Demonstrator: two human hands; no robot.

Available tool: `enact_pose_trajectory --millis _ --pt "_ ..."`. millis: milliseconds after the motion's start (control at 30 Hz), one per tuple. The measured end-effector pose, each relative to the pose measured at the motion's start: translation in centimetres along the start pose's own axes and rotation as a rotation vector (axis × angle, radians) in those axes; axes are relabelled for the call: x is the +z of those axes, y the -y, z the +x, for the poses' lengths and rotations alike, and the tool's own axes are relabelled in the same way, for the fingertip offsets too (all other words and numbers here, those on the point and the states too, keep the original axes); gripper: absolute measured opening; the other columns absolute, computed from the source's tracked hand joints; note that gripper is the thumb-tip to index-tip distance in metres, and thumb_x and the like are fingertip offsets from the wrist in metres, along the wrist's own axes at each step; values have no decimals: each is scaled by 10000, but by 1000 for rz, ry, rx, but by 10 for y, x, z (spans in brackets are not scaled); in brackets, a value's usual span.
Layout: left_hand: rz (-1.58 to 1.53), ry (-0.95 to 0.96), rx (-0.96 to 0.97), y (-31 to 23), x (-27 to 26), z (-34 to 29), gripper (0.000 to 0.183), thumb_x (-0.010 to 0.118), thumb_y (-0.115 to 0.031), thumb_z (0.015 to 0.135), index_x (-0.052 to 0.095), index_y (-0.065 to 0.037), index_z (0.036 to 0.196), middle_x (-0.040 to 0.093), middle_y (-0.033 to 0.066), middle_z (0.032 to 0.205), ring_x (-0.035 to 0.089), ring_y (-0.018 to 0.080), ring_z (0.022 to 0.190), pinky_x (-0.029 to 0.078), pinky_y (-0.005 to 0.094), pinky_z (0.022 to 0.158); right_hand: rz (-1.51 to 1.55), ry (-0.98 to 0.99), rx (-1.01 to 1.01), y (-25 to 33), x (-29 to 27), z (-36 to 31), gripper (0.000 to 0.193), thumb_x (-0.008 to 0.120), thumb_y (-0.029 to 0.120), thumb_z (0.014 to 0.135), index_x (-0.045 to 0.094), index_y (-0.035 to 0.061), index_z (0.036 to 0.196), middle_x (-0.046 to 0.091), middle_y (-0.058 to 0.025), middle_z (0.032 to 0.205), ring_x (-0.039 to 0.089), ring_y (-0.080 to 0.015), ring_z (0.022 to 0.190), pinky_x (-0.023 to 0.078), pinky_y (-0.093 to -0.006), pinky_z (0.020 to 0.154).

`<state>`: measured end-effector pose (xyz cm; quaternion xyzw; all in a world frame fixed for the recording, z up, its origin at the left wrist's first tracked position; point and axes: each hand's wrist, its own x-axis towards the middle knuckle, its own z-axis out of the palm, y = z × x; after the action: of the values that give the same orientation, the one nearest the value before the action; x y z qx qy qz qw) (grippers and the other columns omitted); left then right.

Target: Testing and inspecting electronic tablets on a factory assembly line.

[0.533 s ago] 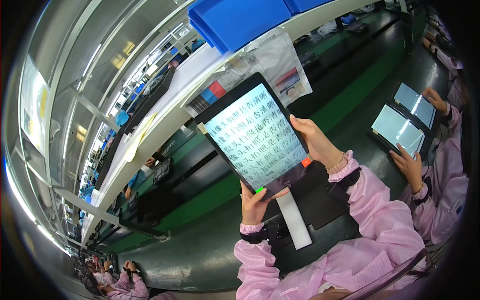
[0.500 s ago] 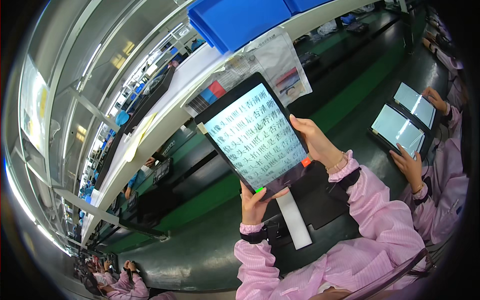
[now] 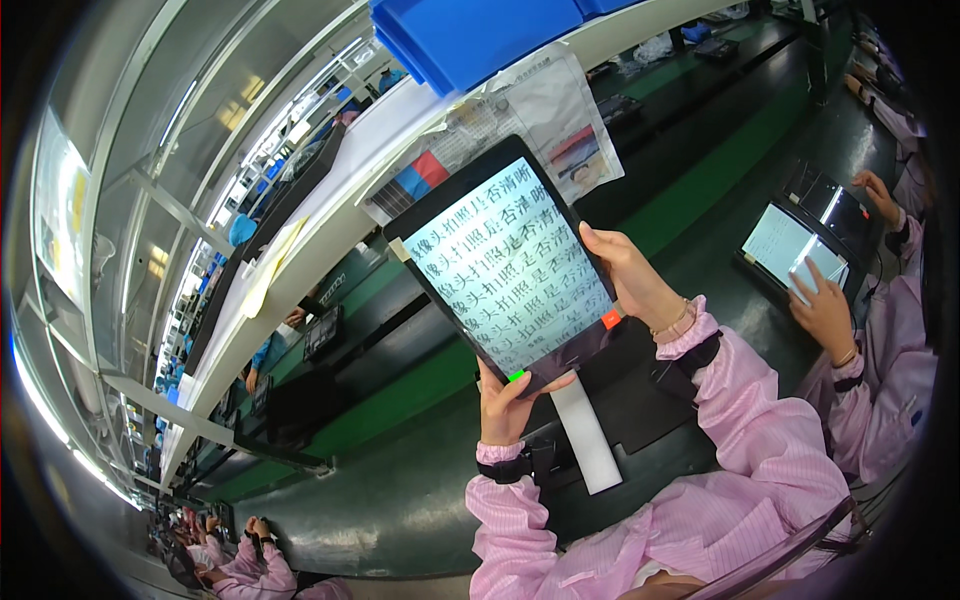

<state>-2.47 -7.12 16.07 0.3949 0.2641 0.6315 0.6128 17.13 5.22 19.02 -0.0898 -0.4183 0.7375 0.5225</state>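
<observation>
A black-framed tablet (image 3: 510, 265) is held up tilted above the bench, its lit screen full of rows of dark characters. My left hand (image 3: 505, 402) grips its lower left corner, thumb on the front by a small green sticker. On the right edge my right hand (image 3: 635, 275) is closed, thumb at the bezel near an orange-red sticker (image 3: 611, 319). Below the tablet, a white strip (image 3: 588, 437) and a dark flat pad (image 3: 650, 410) lie on the bench, partly covered by my arms. Black bands circle both of my wrists over pink sleeves.
Papers (image 3: 555, 125) hang from the edge of a pale shelf, with a blue bin (image 3: 480, 40) on top. At right, a co-worker in pink touches a lit tablet (image 3: 795, 245); a darker tablet (image 3: 832, 200) lies beyond it. More workers sit at lower left.
My hands and tablet have barely moved; the characters on its screen have shifted slightly. At right, the co-worker's hand has moved up over the nearer tablet, and the farther tablet's screen has gone dark.
</observation>
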Motion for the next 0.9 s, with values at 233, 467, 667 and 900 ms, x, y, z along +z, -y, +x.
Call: enact_pose_trajectory --millis 233,467,667,900 --pt "286 36 -5 -6 -9 -6 769 541 22 847 112 -79 1478 335 118 1423 356 256 1301 320 433 1065 4 -102 -1 3 -4 -22 387 470 336 983 616 -10 1078 660 -43 991 615 -87 859 486 -246 789" --pt "500 -118 44 -7 6 -9 431 447 -176 983 364 -46 1386 551 -21 1071 533 44 838 439 200 696 -67 -195 90 -5 -15 -79 347 459 306 991 623 3 1028 655 -23 968 606 -74 858 478 -232 778" --pt "611 -326 88 6 22 -11 272 445 -297 999 572 -82 1108 468 -108 727 308 -16 563 223 172 493 -93 -257 105 -19 -21 -106 362 451 307 994 618 -8 1055 654 -36 979 607 -92 870 482 -247 783" --pt "648 -328 82 11 15 -24 274 430 -287 1003 546 -76 1135 448 -105 708 323 -13 575 225 173 494 -108 -261 87 -19 -20 -115 360 456 308 992 621 -9 1034 653 -36 968 607 -90 855 486 -246 765"
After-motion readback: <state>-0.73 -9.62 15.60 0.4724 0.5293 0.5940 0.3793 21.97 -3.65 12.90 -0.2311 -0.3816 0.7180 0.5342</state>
